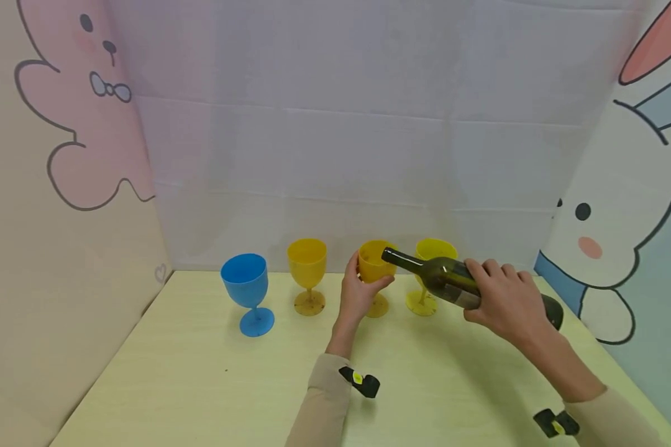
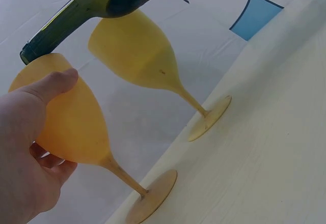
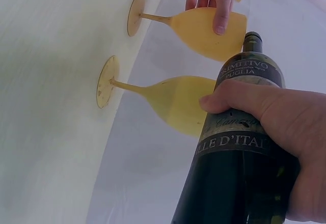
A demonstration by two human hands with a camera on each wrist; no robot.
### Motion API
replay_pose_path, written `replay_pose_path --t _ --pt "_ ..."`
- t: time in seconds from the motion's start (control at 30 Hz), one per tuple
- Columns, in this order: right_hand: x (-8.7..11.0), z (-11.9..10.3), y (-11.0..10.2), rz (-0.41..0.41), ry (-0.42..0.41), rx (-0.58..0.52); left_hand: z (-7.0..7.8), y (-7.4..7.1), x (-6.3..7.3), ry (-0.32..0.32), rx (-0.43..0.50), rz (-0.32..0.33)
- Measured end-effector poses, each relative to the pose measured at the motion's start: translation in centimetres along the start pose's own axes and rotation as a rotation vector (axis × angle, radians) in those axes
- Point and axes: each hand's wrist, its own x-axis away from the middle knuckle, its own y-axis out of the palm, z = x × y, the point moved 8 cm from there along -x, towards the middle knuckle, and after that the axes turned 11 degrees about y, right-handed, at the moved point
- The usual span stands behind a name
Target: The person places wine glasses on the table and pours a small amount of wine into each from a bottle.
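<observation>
My right hand (image 1: 506, 301) grips a dark green wine bottle (image 1: 450, 282) round its body, tilted with the neck pointing left and slightly up. The bottle's mouth is at the rim of an orange-yellow goblet (image 2: 76, 117). That goblet stands on the table, its bowl held between the thumb and fingers of my left hand (image 1: 360, 295). In the right wrist view the bottle's label (image 3: 239, 140) faces up under my thumb. Just right of the held goblet is a lemon-yellow goblet (image 1: 436, 249), partly hidden by the bottle. Whether any liquid flows cannot be seen.
Left of my left hand stands another orange-yellow goblet (image 1: 307, 264), and farther left a blue goblet (image 1: 245, 282). All are on a pale table (image 1: 201, 385). Behind rises a white cloth backdrop (image 1: 313, 155), with cartoon-printed panels (image 1: 609, 248) at the sides.
</observation>
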Motion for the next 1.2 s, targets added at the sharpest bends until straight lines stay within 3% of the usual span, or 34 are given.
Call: replay_pose_path --t 0.6,1.2 --pt "-1.4 -0.3 -1.0 0.045 -0.084 0.084 0.0 -0.3 0.0 0.008 0.024 -0.003" --pt "-2.1 0.2 -1.2 0.057 -0.106 0.122 0.2 0.1 0.0 0.011 0.026 -0.016"
